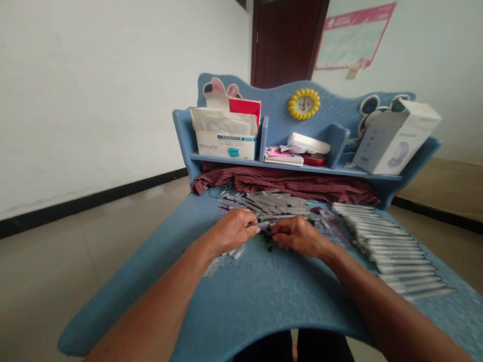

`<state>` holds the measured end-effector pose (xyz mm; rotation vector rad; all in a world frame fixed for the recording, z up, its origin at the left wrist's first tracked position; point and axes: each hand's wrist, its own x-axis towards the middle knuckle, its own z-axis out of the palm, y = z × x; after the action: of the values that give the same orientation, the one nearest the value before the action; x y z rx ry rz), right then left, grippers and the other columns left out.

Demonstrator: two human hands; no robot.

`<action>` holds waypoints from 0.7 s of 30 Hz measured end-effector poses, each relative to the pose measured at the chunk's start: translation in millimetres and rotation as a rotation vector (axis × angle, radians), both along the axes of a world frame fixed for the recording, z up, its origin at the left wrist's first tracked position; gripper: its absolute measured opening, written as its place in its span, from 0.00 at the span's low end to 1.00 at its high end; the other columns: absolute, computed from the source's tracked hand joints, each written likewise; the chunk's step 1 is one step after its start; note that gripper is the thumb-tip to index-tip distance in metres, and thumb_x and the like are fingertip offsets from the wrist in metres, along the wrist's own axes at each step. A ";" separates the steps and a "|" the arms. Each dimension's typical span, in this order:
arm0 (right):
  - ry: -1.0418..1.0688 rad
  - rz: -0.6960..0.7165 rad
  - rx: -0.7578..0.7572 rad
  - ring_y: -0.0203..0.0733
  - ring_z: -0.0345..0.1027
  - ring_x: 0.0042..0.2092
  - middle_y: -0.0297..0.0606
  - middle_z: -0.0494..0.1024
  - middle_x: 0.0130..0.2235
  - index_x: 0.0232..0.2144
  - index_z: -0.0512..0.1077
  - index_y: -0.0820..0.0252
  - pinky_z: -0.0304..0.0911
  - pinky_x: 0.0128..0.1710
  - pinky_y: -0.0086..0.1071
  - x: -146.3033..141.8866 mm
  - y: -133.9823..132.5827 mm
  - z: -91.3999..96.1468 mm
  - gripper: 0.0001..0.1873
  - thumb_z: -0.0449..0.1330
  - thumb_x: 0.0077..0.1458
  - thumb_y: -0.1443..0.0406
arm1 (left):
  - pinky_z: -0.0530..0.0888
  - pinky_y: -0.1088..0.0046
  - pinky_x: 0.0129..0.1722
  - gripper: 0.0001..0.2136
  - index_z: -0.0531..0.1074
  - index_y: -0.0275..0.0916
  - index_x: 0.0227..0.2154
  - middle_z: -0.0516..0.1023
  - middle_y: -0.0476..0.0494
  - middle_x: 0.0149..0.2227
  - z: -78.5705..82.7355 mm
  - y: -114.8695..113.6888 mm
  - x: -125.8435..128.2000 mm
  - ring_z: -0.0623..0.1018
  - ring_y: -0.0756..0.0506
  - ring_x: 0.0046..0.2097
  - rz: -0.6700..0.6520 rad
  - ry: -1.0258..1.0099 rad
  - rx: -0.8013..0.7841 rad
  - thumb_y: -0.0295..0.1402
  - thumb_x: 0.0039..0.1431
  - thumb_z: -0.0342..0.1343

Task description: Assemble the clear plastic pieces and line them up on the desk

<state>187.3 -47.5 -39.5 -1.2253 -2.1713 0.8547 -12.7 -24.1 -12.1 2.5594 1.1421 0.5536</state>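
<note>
My left hand (pixel 234 230) is closed around a pale, see-through pen barrel, only part of which shows past the fingers. Close by on its right, the fingers of my right hand (pixel 300 236) are pinched together over a small black cap at the edge of a little heap of black caps (pixel 269 248). Behind both hands lies a loose pile of clear pen barrels (pixel 277 202). Below my left hand are some clear plastic pieces (pixel 237 252). To the right, many pens (pixel 400 256) lie side by side in a long stack.
The blue desk (pixel 264 301) has a raised shelf at its back. On the shelf stand a face mask box (pixel 226 143), a white carton (pixel 396 138) and a stack of papers (pixel 284 158). A red checked cloth (pixel 287 183) lies bunched beneath it.
</note>
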 end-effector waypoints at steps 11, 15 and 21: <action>0.897 0.092 -0.288 0.40 0.72 0.28 0.40 0.77 0.27 0.30 0.67 0.64 0.63 0.23 0.28 4.0 2.5 0.4 0.09 0.62 0.45 0.65 | 0.62 0.79 0.26 0.09 0.71 0.34 0.26 0.68 0.51 0.22 11.5 -10.9 0.8 0.67 0.53 0.26 -0.068 -0.260 -0.246 0.34 0.51 0.50; 0.922 0.103 -0.275 0.40 0.72 0.27 0.39 0.77 0.26 0.30 0.67 0.64 0.63 0.23 0.28 2.4 1.6 0.5 0.08 0.62 0.46 0.66 | 0.63 0.79 0.27 0.08 0.71 0.34 0.26 0.68 0.51 0.23 12.7 -12.6 1.8 0.68 0.53 0.27 -0.097 -0.276 -0.272 0.33 0.51 0.50; 0.928 0.115 -0.287 0.39 0.72 0.26 0.39 0.78 0.26 0.30 0.67 0.63 0.65 0.23 0.29 -0.5 -1.1 -0.4 0.08 0.61 0.46 0.66 | 0.62 0.79 0.23 0.08 0.72 0.33 0.25 0.67 0.51 0.23 13.0 -14.8 6.2 0.66 0.54 0.24 -0.093 -0.263 -0.341 0.32 0.49 0.51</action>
<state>186.9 -48.5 -39.9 -0.5999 -1.3902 1.4563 -6.4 -39.0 0.9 2.1627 0.9309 0.5942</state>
